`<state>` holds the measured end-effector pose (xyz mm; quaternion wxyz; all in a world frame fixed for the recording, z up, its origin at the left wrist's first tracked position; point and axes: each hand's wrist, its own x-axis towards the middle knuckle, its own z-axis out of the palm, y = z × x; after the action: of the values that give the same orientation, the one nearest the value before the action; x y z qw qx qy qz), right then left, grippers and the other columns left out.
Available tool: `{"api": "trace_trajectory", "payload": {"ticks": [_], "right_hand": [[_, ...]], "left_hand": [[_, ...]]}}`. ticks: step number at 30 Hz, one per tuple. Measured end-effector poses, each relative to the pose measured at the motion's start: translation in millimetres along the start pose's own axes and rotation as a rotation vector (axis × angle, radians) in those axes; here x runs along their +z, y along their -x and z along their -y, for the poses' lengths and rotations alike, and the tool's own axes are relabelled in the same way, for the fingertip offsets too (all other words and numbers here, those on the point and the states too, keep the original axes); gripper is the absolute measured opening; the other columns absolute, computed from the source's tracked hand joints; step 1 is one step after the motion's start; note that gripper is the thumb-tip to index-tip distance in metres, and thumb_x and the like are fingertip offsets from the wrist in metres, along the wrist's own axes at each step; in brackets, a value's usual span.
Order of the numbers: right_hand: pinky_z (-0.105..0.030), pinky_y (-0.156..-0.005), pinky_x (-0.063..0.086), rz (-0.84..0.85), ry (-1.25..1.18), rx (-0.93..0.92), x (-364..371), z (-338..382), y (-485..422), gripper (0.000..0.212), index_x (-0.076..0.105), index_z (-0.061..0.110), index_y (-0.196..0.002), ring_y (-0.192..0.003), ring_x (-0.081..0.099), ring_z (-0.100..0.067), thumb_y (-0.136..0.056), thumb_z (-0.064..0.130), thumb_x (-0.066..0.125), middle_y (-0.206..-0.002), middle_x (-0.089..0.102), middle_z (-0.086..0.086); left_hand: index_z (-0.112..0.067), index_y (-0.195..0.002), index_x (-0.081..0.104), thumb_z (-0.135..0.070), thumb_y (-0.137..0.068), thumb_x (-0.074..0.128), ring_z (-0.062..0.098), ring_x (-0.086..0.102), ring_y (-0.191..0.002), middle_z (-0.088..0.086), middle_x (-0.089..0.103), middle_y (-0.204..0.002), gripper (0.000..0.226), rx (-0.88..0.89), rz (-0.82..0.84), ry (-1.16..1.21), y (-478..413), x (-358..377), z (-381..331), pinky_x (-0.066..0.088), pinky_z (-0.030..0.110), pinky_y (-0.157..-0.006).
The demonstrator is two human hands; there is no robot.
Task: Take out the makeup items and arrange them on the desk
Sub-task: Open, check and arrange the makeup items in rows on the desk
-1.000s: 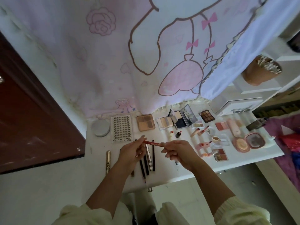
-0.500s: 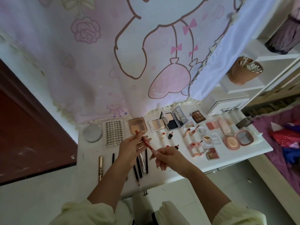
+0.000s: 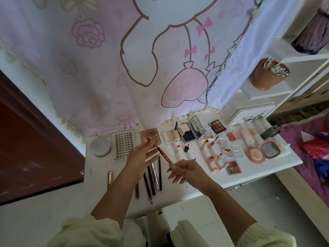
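In the head view, the right hand (image 3: 187, 169) is pinching the lower end of a slim red liner pen (image 3: 165, 156) with white lettering. It is holding the pen slanted in the air above the white table (image 3: 99, 168), not resting on it. The left hand (image 3: 140, 158) is pinching what looks like the pen's small red cap (image 3: 149, 140), just off the dark bare tip, so both sets of fingers (image 3: 152, 156) are grasping a piece. The exposed tip is the main risk. It is pointing toward the left fingers and the tan square eyeshadow palette (image 3: 151, 137) behind them, and a misaligned push could smear skin or the palette or bend the tip. The cap is being held by a light pinch only. If it slips, it is likely falling among the row of dark slim pencils (image 3: 151, 177) lying directly beneath the hands, or rolling off the near table edge. Lowering the wrists carelessly could scatter that tidy row. The small upright bottles (image 3: 186, 148) just beyond the pen could topple if the right hand is swinging outward when setting the pen down.
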<state>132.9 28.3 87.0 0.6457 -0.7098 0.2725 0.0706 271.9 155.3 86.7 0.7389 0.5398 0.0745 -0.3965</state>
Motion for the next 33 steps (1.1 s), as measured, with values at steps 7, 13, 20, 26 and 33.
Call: {"api": "trace_trajectory", "payload": {"ticks": [7,13,20,26,33], "right_hand": [[-0.010,-0.061,0.044,-0.113,0.072,-0.002,-17,-8,8,0.021,0.078,0.020,-0.091,-0.064,0.057,0.005,-0.092,0.033,0.062,-0.070,0.066,0.019],[-0.012,-0.048,0.030,-0.358,0.064,-0.023,-35,-7,9,0.020,0.076,0.020,-0.085,-0.044,0.036,-0.001,-0.092,0.035,0.063,-0.055,0.049,0.006],[-0.015,-0.058,0.041,-0.315,0.604,0.145,-4,-11,-18,0.032,0.071,0.008,-0.098,-0.064,0.053,-0.006,-0.095,0.037,0.057,-0.085,0.065,-0.001],[-0.030,-0.075,0.057,-0.112,0.806,0.342,15,-13,-54,0.019,0.047,0.012,-0.078,-0.079,0.066,-0.020,-0.090,0.014,0.062,-0.088,0.065,-0.006],[-0.035,-0.077,0.060,-0.029,0.903,0.431,17,-21,-77,0.025,0.048,0.008,-0.067,-0.083,0.072,-0.027,-0.082,-0.001,0.065,-0.092,0.071,-0.016]], "left_hand": [[-0.008,-0.096,0.069,-0.016,-0.091,0.062,0.011,0.068,-0.083,0.000,0.072,-0.081,0.012,0.005,-0.049,0.072,-11,-2,-2,0.055,0.028,-0.077],[-0.006,-0.099,0.071,-0.014,-0.088,0.068,0.014,0.069,-0.080,0.004,0.075,-0.087,0.014,-0.077,-0.072,-0.164,-10,-2,22,0.055,0.024,-0.067],[-0.005,-0.109,0.066,-0.015,-0.080,0.077,0.011,0.068,-0.071,0.008,0.072,-0.097,0.033,-0.041,-0.118,-0.739,-23,9,68,0.052,0.018,-0.060],[-0.017,-0.097,0.052,-0.024,-0.078,0.078,0.015,0.059,-0.079,-0.002,0.061,-0.087,0.032,0.001,-0.194,-1.053,-37,5,73,0.045,0.027,-0.064],[-0.019,-0.090,0.046,-0.026,-0.080,0.074,0.015,0.058,-0.074,-0.004,0.060,-0.078,0.030,0.040,-0.161,-1.192,-44,2,77,0.040,0.027,-0.057]]}}
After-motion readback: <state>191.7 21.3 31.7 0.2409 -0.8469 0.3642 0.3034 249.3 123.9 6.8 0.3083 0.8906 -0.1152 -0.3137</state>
